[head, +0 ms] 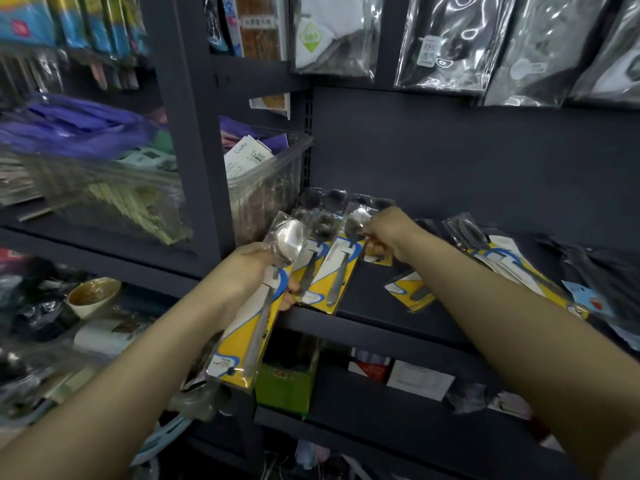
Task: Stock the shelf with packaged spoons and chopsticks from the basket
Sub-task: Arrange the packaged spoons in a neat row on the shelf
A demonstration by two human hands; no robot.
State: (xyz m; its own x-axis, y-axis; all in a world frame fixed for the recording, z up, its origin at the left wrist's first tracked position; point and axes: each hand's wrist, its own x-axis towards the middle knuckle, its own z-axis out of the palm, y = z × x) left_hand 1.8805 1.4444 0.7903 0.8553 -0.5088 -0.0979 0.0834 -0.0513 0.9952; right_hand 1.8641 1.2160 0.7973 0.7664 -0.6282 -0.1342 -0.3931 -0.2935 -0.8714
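Observation:
My left hand (254, 275) grips a packaged steel spoon (258, 317) on a yellow and white card, held in front of the dark shelf (374, 327). My right hand (391, 233) reaches onto the shelf and pinches the top of another spoon pack (341, 268) lying there. Beside that pack lies a further spoon pack (311, 265). More yellow-carded packs (512, 261) lie on the shelf to the right, and a small one (412, 292) lies near the shelf's front. The basket is not in view.
A clear plastic bin (266, 188) with packaged goods stands on the shelf at the left. Bagged items (446, 43) hang above. Lower shelves hold a green box (287, 382), white boxes (419, 379) and a bowl (93, 296). Dark bags (602, 285) lie at the far right.

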